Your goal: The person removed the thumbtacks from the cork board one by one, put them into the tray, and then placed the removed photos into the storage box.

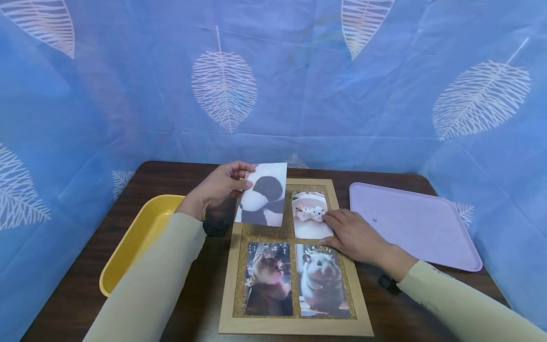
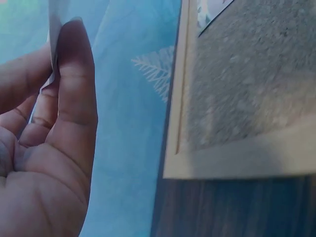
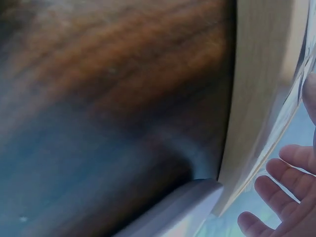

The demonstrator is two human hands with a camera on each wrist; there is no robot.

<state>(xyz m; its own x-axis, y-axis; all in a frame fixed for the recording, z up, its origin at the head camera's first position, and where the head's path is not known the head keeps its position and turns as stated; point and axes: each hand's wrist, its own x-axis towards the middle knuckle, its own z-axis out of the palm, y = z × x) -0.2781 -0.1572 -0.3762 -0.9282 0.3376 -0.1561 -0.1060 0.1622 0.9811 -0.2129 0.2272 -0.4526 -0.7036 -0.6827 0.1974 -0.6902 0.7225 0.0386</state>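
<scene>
- The left hand [image 1: 224,185] pinches a black-and-white figure photo [image 1: 267,194] by its left edge, between thumb and fingers; the photo is raised over the upper left part of the framed cork board [image 1: 265,231].
- The right hand [image 1: 354,235] has its fingers spread, with the tips on the two-hamster photo [image 1: 307,209], at the upper right of the board.
- Because the grip takes only one edge, the held photo could, it seems, bend or slip, and so land crooked.
- If the right fingers press sideways, the two-hamster photo may slide; whether it is fixed, one cannot tell.
- If lowered too far, the held photo may overlap the reddish animal photo [image 1: 268,280] below.
</scene>
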